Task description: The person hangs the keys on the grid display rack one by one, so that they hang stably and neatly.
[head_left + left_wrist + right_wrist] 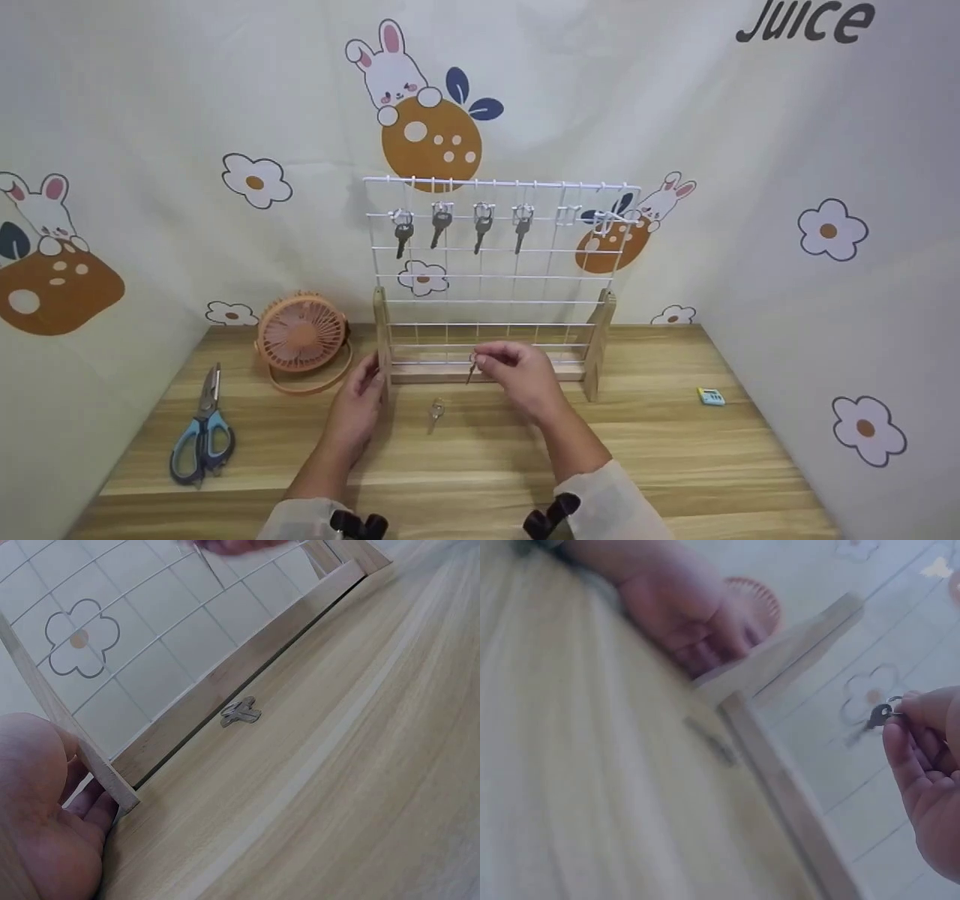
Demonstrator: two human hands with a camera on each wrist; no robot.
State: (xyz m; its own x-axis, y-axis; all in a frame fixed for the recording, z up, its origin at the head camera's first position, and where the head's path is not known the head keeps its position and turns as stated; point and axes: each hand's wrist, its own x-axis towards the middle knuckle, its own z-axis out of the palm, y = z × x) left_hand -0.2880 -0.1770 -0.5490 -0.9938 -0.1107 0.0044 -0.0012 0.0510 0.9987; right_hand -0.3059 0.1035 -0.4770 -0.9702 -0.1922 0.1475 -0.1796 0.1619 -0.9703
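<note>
My right hand (525, 375) pinches a key (471, 369) by its ring between thumb and fingertips, in front of the rack's lower wires. In the right wrist view that key (880, 715) hangs from the fingertips. At the left wooden leg (97, 765) of the rack, my left hand (358, 405) holds on, fingers round its outer side. Another key (436, 411) with a ring lies on the table before the rack. Along the white wire grid (495, 276), several keys (482, 229) hang from white hooks in a row. Two hooks (568, 216) at the right carry no key.
An orange fan (302, 334) stands left of the rack, near my left hand. Scissors (201, 435) with blue-grey handles lie at the table's left. A small blue-yellow timer-like device (711, 397) lies at the right. Printed cloth (165, 97) surrounds the wooden table (645, 465).
</note>
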